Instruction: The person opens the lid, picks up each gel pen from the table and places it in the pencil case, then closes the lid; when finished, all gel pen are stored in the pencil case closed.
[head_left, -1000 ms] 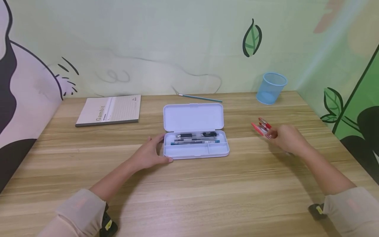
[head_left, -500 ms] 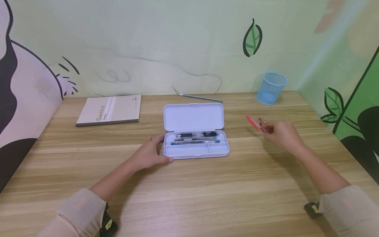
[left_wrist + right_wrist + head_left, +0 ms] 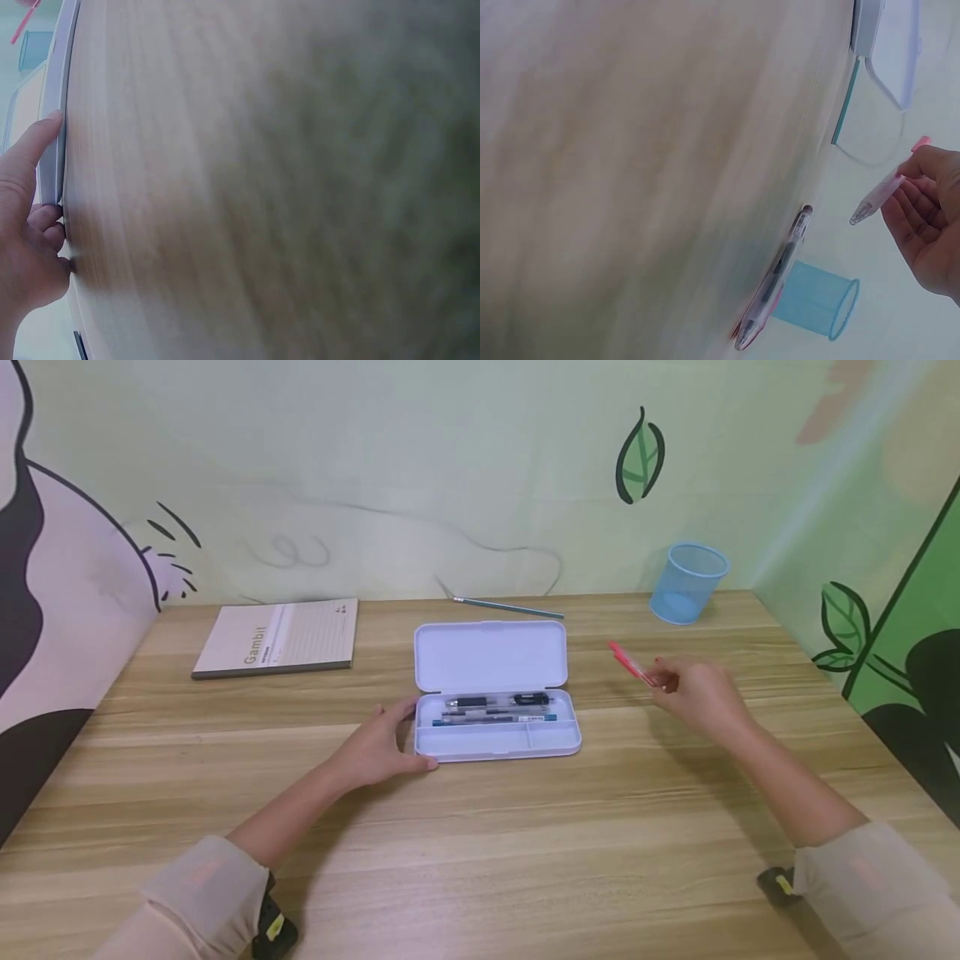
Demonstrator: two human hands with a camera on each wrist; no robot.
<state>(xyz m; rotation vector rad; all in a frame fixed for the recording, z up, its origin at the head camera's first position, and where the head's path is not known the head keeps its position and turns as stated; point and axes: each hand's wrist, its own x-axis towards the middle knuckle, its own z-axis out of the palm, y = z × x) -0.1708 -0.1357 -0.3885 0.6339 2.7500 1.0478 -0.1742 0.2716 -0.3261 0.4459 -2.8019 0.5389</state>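
Observation:
A pale lilac pencil case (image 3: 491, 657) lies with its lid raised in the middle of the table. Several pens (image 3: 495, 721) lie in its long back compartment. My left hand (image 3: 367, 753) holds the case's left end, thumb at the front corner and fingers at the end; the left wrist view shows the thumb along the case's side (image 3: 51, 169). Off to the right, my right hand (image 3: 705, 693) pinches a pink pen (image 3: 628, 662) above the table, its clear tip (image 3: 864, 211) visible in the right wrist view. Below that hand, at least one more pen (image 3: 776, 281) rests on the table.
A blue mesh pen cup (image 3: 686, 585) stands at the back right by the wall. Behind the case lies a teal pencil (image 3: 510, 608). The notebook (image 3: 277, 639) sits at the back left. Walls border the table's back and right side.
My right hand has raised the pink pen off the table and moved it left, away from the other red pens. The left hand and pencil case have stayed in place.

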